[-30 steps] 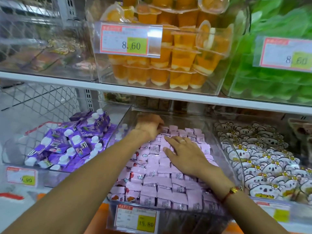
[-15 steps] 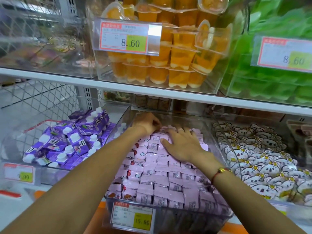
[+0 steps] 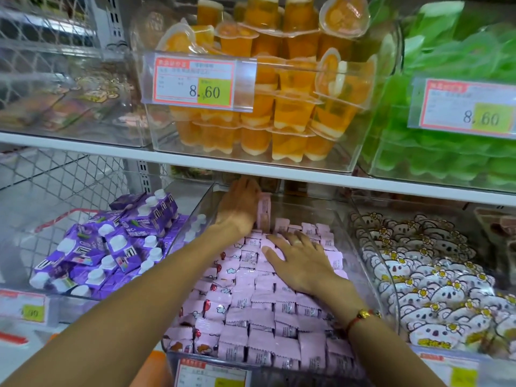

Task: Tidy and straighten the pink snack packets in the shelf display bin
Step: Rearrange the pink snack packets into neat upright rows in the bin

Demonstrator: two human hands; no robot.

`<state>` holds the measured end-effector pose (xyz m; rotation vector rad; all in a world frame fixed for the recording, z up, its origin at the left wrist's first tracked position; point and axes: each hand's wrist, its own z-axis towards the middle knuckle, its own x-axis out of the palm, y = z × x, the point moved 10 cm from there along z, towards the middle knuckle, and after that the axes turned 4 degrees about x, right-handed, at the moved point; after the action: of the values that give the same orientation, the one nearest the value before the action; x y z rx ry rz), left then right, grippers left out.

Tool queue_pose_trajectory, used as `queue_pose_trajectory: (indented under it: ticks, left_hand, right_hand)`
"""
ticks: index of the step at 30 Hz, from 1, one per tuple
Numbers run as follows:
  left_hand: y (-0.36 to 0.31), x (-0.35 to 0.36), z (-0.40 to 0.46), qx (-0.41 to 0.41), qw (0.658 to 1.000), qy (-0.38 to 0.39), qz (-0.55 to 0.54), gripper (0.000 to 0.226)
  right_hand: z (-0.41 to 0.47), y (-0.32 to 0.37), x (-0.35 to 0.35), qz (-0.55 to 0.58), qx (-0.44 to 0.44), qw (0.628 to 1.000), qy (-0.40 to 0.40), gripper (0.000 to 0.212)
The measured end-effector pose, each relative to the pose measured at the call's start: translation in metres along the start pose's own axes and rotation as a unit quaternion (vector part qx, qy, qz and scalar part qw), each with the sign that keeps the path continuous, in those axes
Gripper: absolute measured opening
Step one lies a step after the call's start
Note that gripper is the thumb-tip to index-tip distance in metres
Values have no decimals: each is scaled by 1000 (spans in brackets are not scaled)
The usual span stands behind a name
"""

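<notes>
Left hand [image 3: 240, 208] apparently gripping upright pink packets [image 3: 264, 215], right hand [image 3: 300, 261] flat on rows

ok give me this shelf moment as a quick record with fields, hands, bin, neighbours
left hand: at the back of the bin, holding a few pink packets upright
right hand: flat, palm down on the rows, fingers spread
pink snack packets: mostly in neat rows, a few at the left edge turned picture side up
display bin: clear plastic, lower shelf
left neighbour: purple cartons
right neighbour: koala packets
shelf above: orange jelly cups
</notes>
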<state>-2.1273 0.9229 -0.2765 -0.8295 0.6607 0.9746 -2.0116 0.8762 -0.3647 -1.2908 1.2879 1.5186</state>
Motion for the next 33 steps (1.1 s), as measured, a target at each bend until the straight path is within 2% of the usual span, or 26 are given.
queue_pose_trajectory:
  ticks: [2,4,6,7,9,11,13,14,15,17,18,20,21,23,26,28,31,33]
  left_hand:
    - [6,-4,2,-23,997,-3,-70,4]
    - [16,-10,3,-77,989,-9,-129,13]
    - [27,-20,1,-136,972,-37,-186,22]
    - [29,-24,-1,-151,960,-51,-230,23]
    - [25,-26,-8,-163,915,-57,-364,22]
    - [17,-19,-19,-181,855,-25,-484,21]
    - [14,-10,-29,-219,800,12,-558,21]
    - [13,-8,-33,-231,794,32,-561,20]
    - [13,-9,-35,-225,814,53,-533,19]
    - [11,-16,-32,-154,898,103,-400,12]
    - [4,-18,-32,-101,919,136,-355,24]
    - [-15,-17,-36,-4,917,200,-345,49]
    - [-22,-20,-38,29,913,214,-347,50]
    - [-26,-27,-37,56,921,200,-328,41]
    - [-16,-27,-36,46,931,185,-313,32]
    - [-11,-20,-38,33,924,197,-326,30]
    - [-8,-7,-39,15,925,193,-326,28]
    - [-8,-1,-36,9,930,179,-322,29]
  right_hand:
    - [-1,0,0,0,3,1000,12,53]
    - [-1,2,-8,28,0,1000,1,50]
    - [-5,4,-35,152,6,985,-84,37]
    - [-8,0,-51,226,20,963,-141,33]
    - [-13,-5,-73,304,41,929,-205,49]
    - [-15,-2,-83,346,29,916,-202,61]
    - [-17,1,-90,426,7,883,-197,49]
    - [-18,-3,-90,472,19,862,-184,38]
    - [-18,-10,-85,523,52,836,-156,30]
    - [-21,-18,-66,645,129,751,-62,25]
    - [-25,-18,-57,691,155,706,-21,29]
    - [-29,-17,-51,730,175,660,18,34]
    - [-29,-16,-50,741,174,648,27,35]
    - [-31,-13,-50,746,167,643,44,39]
    - [-30,-15,-49,759,161,625,82,50]
    - [-30,-13,-56,759,129,633,83,46]
    - [-26,-8,-74,710,55,702,24,24]
    - [-22,-14,-84,639,46,766,-55,26]
